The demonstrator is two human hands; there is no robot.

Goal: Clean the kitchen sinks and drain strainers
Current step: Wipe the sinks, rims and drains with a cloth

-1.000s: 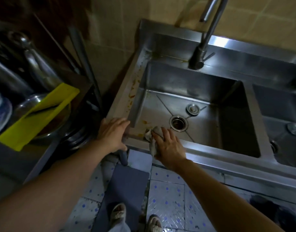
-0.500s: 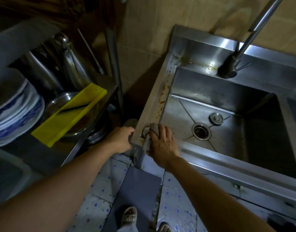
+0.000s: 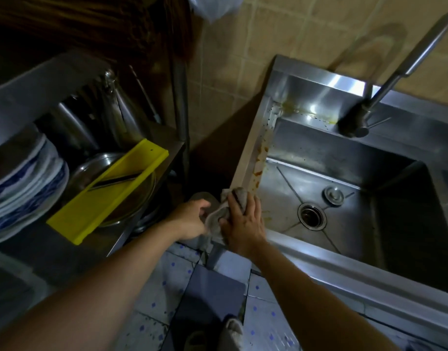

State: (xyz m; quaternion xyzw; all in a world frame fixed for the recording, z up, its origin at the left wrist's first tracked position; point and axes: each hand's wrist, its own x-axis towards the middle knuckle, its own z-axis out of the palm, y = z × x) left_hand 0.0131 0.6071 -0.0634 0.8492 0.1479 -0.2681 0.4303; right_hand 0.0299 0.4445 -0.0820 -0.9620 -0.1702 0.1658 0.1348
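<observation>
Partly, right hand covering cloth

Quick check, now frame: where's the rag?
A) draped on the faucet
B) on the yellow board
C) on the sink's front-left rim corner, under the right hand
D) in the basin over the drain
C: the right hand presses the rag onto the sink rim's front-left corner; the drain is uncovered.

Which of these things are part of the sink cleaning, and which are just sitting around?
Part of the job: rag, under the right hand and held by the left hand; sink with orange stains on its rim; drain; stopper; tap.

Lying about: yellow slicer, stacked plates, metal bowl.
</observation>
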